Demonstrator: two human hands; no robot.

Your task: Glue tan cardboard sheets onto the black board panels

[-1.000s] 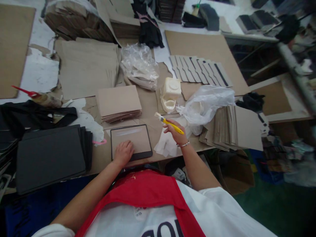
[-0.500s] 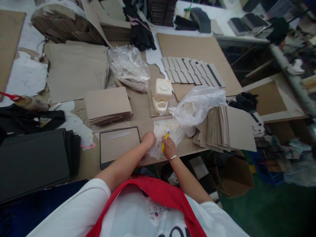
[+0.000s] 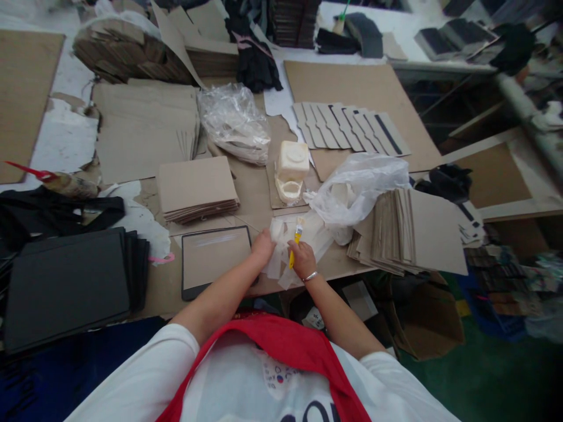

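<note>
My right hand (image 3: pixel 303 258) is closed around the yellow handle of a paintbrush (image 3: pixel 295 243), its bristles pointing away from me. My left hand (image 3: pixel 263 245) pinches the left edge of a thin white translucent sheet (image 3: pixel 277 232), part of which lifts off the table. More of the white sheets (image 3: pixel 316 234) lie under the brush and my right hand. Left of my left hand lies a cardboard panel with a black border (image 3: pixel 215 255). Beyond the brush stands a cream plastic container (image 3: pixel 294 164) with a cut opening, on a small board.
A stack of brown cardboard (image 3: pixel 197 184) and black panels (image 3: pixel 70 287) lie to the left. On the right are a clear plastic bag (image 3: pixel 365 181) and upright cardboard sheets (image 3: pixel 435 231). Slatted grey pieces (image 3: pixel 347 128) lie further back. An open carton (image 3: pixel 433 322) stands below the table's right side.
My left hand has moved slightly up and now raises the edge of a white sheet. The brush stays in my right hand. The whole view has shifted slightly.
</note>
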